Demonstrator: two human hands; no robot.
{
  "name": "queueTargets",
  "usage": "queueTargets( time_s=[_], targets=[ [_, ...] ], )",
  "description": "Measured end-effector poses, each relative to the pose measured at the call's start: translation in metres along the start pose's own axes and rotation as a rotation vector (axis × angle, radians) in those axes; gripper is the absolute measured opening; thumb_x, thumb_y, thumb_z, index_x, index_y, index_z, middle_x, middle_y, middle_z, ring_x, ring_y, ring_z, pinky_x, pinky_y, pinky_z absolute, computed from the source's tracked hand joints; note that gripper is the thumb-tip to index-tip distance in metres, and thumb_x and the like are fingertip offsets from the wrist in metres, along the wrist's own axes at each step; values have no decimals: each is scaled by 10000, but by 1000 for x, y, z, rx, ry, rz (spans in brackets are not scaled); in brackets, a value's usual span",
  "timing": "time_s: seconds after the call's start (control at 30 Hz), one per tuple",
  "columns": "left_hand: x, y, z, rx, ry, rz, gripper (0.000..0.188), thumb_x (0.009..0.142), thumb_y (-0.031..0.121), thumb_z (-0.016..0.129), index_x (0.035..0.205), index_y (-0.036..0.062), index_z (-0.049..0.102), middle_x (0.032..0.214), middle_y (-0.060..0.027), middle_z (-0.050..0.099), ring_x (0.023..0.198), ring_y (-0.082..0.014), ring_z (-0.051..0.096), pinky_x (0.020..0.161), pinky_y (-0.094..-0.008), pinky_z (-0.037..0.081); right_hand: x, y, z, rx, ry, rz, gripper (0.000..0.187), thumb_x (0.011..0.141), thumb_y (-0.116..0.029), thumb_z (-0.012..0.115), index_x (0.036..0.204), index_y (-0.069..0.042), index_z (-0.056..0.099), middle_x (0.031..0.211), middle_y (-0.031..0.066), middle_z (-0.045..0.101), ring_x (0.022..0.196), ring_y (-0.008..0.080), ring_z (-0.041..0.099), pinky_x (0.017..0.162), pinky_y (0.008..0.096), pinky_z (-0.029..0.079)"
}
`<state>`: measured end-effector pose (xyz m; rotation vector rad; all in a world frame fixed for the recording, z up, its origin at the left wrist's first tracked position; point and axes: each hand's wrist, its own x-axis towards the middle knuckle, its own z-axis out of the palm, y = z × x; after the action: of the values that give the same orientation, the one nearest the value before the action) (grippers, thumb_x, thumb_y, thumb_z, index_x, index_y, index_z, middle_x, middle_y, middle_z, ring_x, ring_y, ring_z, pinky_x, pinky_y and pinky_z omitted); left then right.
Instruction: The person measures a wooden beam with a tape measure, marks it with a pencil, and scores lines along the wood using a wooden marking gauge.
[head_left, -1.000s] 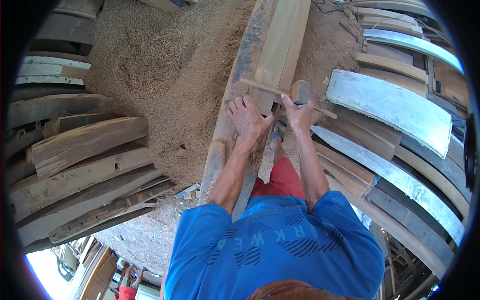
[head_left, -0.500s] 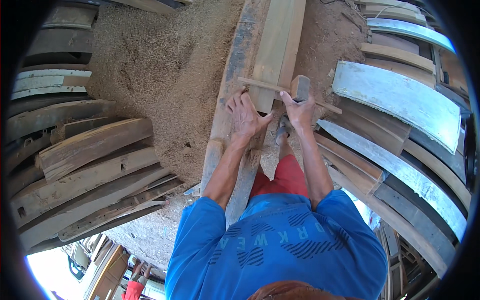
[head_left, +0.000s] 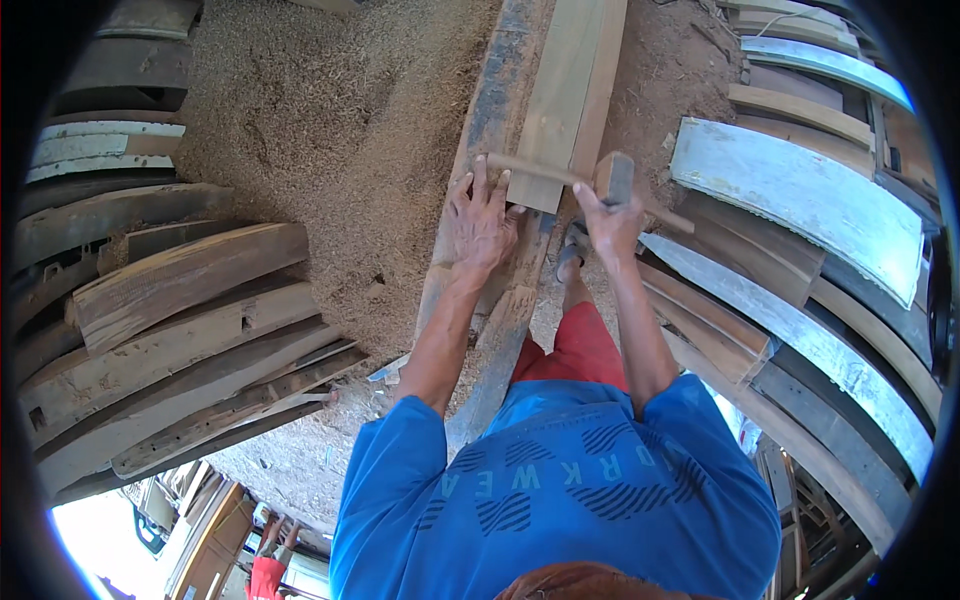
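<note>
Fingers loosely spread, the left hand point(head_left: 485, 235) is at the near left corner of the plank point(head_left: 556, 120); the right hand point(head_left: 613, 230) grips a wooden block-and-rod tool point(head_left: 620, 180), its rod slanting far left to near right. Pale lettering marks the blue shirt point(head_left: 560, 470). The plank runs near to far along the bench point(head_left: 492, 95).

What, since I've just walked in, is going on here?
A person's right hand grasps a block and a thin stick that crosses a pale board near its end. The left hand, loosely open, is at the stick's left end. The board lies along a worn bench; shavings cover the ground to the left.
</note>
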<state>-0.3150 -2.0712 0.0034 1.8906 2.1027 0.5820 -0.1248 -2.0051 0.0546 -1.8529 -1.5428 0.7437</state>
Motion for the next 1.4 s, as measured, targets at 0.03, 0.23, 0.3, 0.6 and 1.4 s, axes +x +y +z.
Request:
queueTargets(
  time_s=[0.03, 0.23, 0.3, 0.6, 1.4],
  targets=[
    [1, 1, 1, -2, -2, 0, 529, 813, 332, 730, 1299, 148, 635, 1571, -197, 303, 1297, -383, 378, 1076, -503, 316, -5, 0, 0, -3, 0, 1, 536, 740, -206, 838, 1180, -2, 611, 922, 110, 690, 783, 208, 647, 762, 367, 529],
    [5, 4, 4, -26, 38, 7, 524, 848, 346, 699, 1324, 140, 626, 1556, -215, 324, 1251, -413, 412, 1065, -522, 324, 33, 3, 9, 168, 103, -73, 551, 726, -237, 845, 1164, 1, 611, 885, 119, 682, 735, 241, 647, 730, 378, 529],
    [4, 5, 5, -16, 39, 13, 528, 835, 334, 713, 1322, 149, 628, 1558, -212, 324, 1250, -417, 413, 1058, -515, 334, 44, 0, 7, 72, 60, 3, 516, 718, -250, 851, 1110, 0, 627, 844, 124, 675, 722, 265, 646, 706, 390, 520],
    [1, 3, 3, 8, 27, -5, 560, 789, 270, 743, 1313, 110, 624, 1531, -227, 356, 1216, -402, 426, 1047, -492, 346, -28, 1, 2, 1, 23, 107, 462, 721, -262, 847, 1045, 5, 654, 878, 153, 701, 769, 284, 674, 732, 396, 528],
    [5, 5, 0, 5, 16, -9, 602, 754, 178, 745, 1335, 108, 600, 1529, -204, 367, 1248, -411, 422, 1063, -499, 340, 89, -14, 13, -81, 42, 47, 383, 710, -305, 868, 865, -25, 657, 672, 58, 616, 620, 198, 583, 619, 380, 486]
  ],
)
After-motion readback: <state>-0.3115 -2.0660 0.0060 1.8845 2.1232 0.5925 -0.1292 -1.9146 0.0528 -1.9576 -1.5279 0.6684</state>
